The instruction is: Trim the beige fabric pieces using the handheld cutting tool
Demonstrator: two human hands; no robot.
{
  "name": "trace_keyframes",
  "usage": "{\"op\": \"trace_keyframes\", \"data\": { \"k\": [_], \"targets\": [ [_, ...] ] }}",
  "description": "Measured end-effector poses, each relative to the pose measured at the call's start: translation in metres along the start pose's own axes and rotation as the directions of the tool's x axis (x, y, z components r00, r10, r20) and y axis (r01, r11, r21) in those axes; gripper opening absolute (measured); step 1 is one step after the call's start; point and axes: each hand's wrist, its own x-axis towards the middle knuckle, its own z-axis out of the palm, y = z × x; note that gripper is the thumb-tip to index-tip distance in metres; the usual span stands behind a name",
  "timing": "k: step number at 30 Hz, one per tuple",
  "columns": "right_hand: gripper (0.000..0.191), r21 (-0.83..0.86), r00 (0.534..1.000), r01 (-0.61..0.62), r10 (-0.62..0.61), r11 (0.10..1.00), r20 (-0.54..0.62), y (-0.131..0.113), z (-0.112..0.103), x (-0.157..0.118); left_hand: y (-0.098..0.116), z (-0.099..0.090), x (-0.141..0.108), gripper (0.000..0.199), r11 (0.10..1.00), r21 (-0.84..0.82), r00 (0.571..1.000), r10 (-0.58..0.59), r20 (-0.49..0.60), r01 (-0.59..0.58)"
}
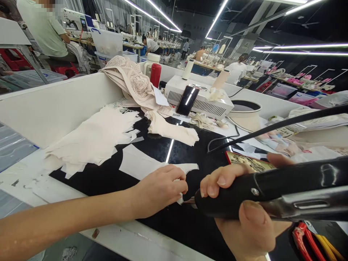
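Observation:
My left hand (163, 185) has its fingers pinched on a corner of a white curved fabric piece (138, 163) lying on the black glossy board (103, 181). In my right hand (244, 217) is a black tool (296, 181) with a metal lever and a black cable. The tool's small metal tip (190, 202) is just beside my left fingertips, at the fabric corner. Left of the piece lies a pile of cream fabric pieces (92, 137). A folded cream stack (172, 128) sits behind it.
At the back are a white vented box (198, 96), a phone (187, 100), a red bottle (155, 75) and lace cups (130, 79). Red-handled pliers (301, 239) lie bottom right. The black cable (272, 132) arches on the right. A seated person (46, 32) is beyond the left panel.

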Motion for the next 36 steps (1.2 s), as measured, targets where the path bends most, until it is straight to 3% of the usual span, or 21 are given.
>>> {"op": "trace_keyframes", "data": {
  "k": [13,18,23,30,36],
  "targets": [
    [0.049,0.027,1.0,-0.005,0.005,1.0,0.015,0.001,-0.003,-0.002,-0.009,-0.004,-0.009,0.022,0.992,-0.003,0.987,0.126,0.102,-0.127],
    [0.049,-0.015,1.0,-0.005,0.005,1.0,0.008,-0.001,-0.002,-0.002,-0.012,-0.01,-0.015,0.017,0.981,0.023,0.979,0.19,0.079,-0.192],
    [0.03,-0.158,0.999,-0.035,0.038,0.987,0.019,-0.001,0.0,-0.003,-0.014,-0.01,-0.016,0.014,0.974,0.031,0.973,0.222,0.057,-0.224],
    [0.029,-0.151,0.999,-0.043,0.041,0.988,-0.015,0.001,0.003,-0.002,-0.013,-0.01,-0.016,0.013,0.973,0.05,0.974,0.225,0.033,-0.226],
    [0.032,-0.174,0.997,-0.069,0.074,0.982,0.023,-0.002,-0.002,0.0,-0.014,-0.011,-0.016,0.017,0.968,0.052,0.969,0.245,0.029,-0.246]
  ]
}}
